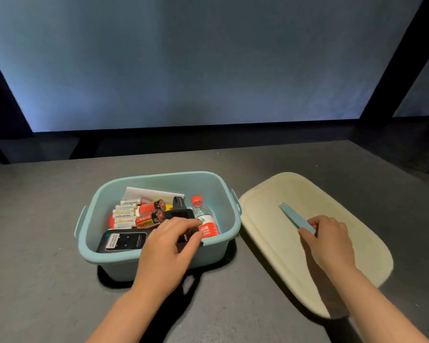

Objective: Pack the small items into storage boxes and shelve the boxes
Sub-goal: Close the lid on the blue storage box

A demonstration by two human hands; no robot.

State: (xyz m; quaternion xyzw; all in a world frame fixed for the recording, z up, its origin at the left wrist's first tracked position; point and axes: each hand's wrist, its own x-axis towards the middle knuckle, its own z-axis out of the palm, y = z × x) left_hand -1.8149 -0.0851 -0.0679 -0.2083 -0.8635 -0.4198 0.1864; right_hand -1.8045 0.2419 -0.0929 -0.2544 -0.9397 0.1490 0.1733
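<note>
table (47,219) grey, blue-grey wall (196,58) behind

A dark grey table (35,231) carries two things, set just beside each other: a pale blue storage box (104,253) left of centre (open-topped, with small side handles) and a cream lid (278,246) lying flat to its right, bearing a blue handle strip (292,217).

**Dim scene, pale glow from behind**

A bluish backdrop (208,58) glows softly beyond the dark grey table (35,243). Hard dark shadows fall toward the camera beneath the teal box (159,263). Wide-angle distortion slants the edges; detail is slightly soft.
</note>
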